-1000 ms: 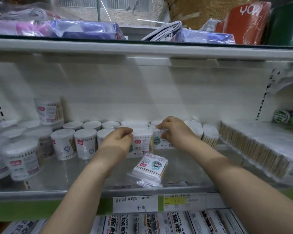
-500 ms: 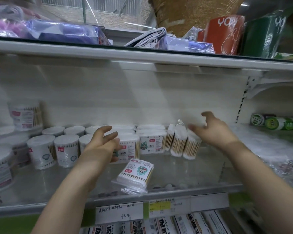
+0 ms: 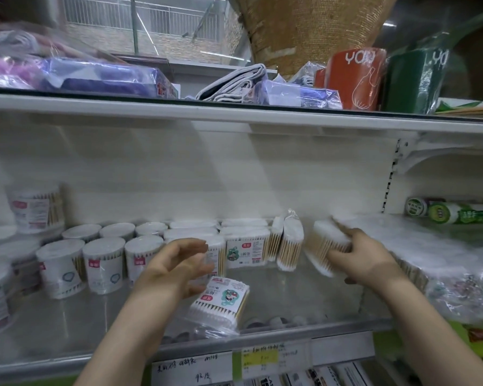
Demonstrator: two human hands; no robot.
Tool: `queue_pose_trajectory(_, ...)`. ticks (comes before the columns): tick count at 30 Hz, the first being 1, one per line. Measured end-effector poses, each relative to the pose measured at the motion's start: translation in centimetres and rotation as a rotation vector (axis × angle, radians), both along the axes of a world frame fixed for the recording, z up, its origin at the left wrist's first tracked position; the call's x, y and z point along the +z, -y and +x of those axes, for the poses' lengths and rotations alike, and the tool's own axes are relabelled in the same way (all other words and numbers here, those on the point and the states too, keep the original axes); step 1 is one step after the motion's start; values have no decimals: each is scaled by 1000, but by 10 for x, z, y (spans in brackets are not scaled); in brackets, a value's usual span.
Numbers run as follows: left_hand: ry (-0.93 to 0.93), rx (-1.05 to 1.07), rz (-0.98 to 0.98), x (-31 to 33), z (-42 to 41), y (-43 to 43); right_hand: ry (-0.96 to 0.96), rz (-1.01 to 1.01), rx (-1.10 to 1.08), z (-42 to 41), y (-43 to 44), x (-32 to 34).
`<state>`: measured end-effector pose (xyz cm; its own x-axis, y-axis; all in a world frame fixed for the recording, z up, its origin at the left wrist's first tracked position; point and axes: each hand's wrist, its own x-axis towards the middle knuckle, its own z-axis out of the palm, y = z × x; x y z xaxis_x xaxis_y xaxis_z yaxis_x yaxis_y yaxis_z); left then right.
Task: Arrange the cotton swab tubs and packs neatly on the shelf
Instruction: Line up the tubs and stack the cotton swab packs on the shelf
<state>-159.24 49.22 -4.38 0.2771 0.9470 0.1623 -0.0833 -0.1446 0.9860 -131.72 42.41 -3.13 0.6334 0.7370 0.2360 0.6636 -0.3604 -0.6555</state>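
Two hands at the cotton swab shelf, one free and one with a pack.

Near the front edge of the shelf (image 3: pixel 276 339) a flat swab pack (image 3: pixel 221 299) lies on its side. The left hand (image 3: pixel 179 266) is just above it, fingers loose and apart, holding nothing. The right hand (image 3: pixel 365 260) grips a tilted, blurred swab bundle (image 3: pixel 325 246), just beside two upright packs (image 3: pixel 289 243). Behind stand the square tubs (image 3: pixel 246 246) and, on the left, rows of round tubs (image 3: pixel 103 263). Farthest, on the upper shelf, is an orange roll (image 3: pixel 356 79).
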Motion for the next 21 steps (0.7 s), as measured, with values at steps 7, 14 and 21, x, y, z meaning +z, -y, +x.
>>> queue_pose_trajectory(7,134,-78,-9,3,-4,2,-49,401,-66,-8,23,18)
queue_pose_trajectory(14,214,-151,58,7,-5,13,307,666,157,-69,37,6)
queue_pose_trajectory(21,57,-186,80,-3,-1,32,474,805,376,-88,12,-59)
